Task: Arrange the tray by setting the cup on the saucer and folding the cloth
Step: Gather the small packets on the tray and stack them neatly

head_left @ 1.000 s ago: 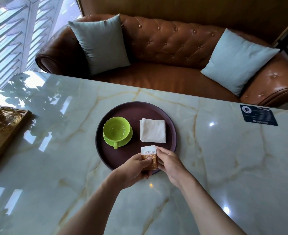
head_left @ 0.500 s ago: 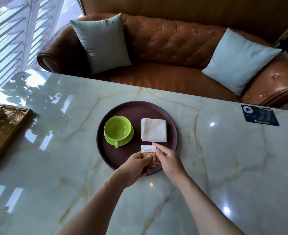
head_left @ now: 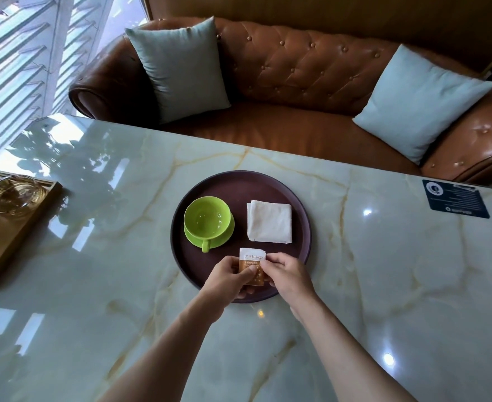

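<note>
On the tray [head_left: 268, 181], the cup [head_left: 207, 219] sits on the saucer [head_left: 227, 236] at the left part, and the folded cloth [head_left: 269, 221] lies right of the cup. Both hands, left [head_left: 227, 281] and right [head_left: 288, 275], pinch one sachet [head_left: 252, 264] over the tray's near rim. If they pull unevenly, it may tear and spill on the tray.

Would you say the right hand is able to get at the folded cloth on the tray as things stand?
Probably yes: the folded cloth lies just beyond the right hand with nothing between them, but that hand and the left hand are pinching a sachet, which must go first.
</note>
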